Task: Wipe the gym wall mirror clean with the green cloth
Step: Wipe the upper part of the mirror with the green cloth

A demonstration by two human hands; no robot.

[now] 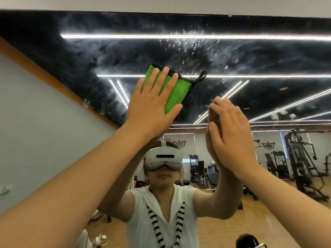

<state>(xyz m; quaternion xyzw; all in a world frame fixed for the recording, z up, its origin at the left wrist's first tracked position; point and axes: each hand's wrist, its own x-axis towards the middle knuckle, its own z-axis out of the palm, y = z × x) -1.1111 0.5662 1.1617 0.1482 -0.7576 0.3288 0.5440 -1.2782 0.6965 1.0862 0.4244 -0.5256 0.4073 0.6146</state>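
Note:
The wall mirror (pixel 232 58) fills the view ahead and reaches up to its top edge under the white ceiling. Its upper part carries water drops and cloudy smears. My left hand (pixel 152 104) lies flat with spread fingers on the green cloth (pixel 177 92), pressing it against the glass high up at the centre. The cloth has a black border and a black hanging loop at its right corner. My right hand (pixel 231 133) rests flat on the mirror to the right and lower, fingers together, holding nothing.
The mirror reflects me, bright ceiling light strips and several black gym machines (pixel 300 163) on a wooden floor at the right. A grey wall (pixel 35 131) with an orange band meets the mirror at the left.

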